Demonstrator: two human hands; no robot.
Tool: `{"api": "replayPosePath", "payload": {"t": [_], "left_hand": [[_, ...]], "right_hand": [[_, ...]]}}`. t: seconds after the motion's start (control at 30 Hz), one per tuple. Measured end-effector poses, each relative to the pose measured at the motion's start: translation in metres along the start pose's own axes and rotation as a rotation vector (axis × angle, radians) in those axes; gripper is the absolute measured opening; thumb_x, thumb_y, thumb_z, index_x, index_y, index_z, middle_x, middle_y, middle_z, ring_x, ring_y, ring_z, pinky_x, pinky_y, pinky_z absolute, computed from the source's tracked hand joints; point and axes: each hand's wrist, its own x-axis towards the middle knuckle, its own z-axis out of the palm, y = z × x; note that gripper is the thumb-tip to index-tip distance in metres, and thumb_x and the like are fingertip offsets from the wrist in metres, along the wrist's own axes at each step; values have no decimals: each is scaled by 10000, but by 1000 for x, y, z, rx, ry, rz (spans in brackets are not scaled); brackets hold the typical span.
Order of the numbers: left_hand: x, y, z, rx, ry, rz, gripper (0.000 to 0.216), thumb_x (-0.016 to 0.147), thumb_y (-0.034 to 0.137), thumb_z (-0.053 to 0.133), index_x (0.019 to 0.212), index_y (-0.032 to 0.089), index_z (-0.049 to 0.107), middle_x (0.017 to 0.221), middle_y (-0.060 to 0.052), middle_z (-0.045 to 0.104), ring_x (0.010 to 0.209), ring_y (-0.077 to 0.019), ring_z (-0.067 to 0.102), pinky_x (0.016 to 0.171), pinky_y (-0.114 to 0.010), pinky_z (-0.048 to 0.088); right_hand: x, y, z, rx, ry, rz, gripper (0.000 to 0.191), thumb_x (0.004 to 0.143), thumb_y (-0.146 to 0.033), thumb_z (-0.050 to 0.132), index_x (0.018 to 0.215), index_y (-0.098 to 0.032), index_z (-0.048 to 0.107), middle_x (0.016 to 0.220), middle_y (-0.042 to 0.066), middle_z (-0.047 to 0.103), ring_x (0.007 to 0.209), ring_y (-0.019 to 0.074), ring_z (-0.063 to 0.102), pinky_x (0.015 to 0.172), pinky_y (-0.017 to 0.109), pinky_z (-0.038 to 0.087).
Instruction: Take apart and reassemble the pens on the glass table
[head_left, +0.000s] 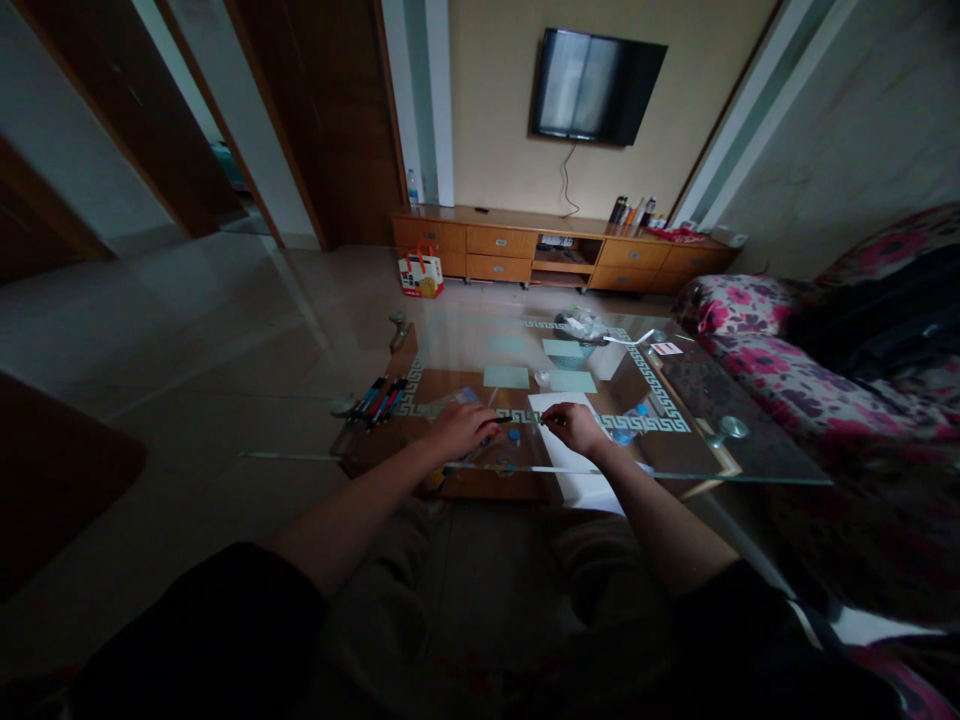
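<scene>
Dark slim pen (504, 419) lies horiz. btwn hands on glass worktop (750, 455): left hand (459, 428) clamped on barrel, right hand (571, 424) fingers pinched together at opp. end, over white paper sheet (581, 470).

Glossy glass table (750, 455), matt paper sheet (559, 405).

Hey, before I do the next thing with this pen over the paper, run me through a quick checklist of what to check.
1. Left hand grips the pen: ok.
2. Right hand is at the pen's tip end: ok.
3. Cap on or off: cannot tell.
4. White paper lies flat under the hands: ok.
5. Paper fully on the glass table: not ok, it overhangs the near edge.
6. Spare pens lie left of the hands: ok.
</scene>
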Motion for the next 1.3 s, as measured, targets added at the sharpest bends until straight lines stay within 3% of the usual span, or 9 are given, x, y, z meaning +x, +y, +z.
{"api": "replayPosePath", "payload": {"t": [0.4,0.97,1.17,1.3], "left_hand": [[-1,3,-4,-24,-21,-7,303,974,380,463,1164,285,679,1038,-43,694,935,-201,632,837,-317,462],[-1,2,-4,-29,-12,-5,279,968,370,477,1133,279,682,1033,-38,698,949,-193,635,828,-299,458],[0,-1,-2,-16,-13,2,257,933,406,544,1088,260,688,1013,-42,693,934,-196,622,812,-297,446],[1,-2,-1,-22,-14,20,224,916,401,575,967,225,704,927,-46,682,879,-188,609,773,-283,434]], "right_hand": [[0,2,-3,-125,-72,19,192,749,-125,634,886,-184,754,839,49,738,743,170,639,734,257,465],[-2,1,1,-133,-82,73,304,755,-142,649,1058,-149,676,889,69,717,771,170,633,738,256,454],[-1,-13,-1,-150,67,-1,251,916,-258,529,1128,-150,608,1004,98,647,836,177,616,833,287,456],[-2,-32,-1,-144,70,-124,278,985,-324,445,1153,-162,595,1097,112,594,938,193,603,879,295,453]]}}
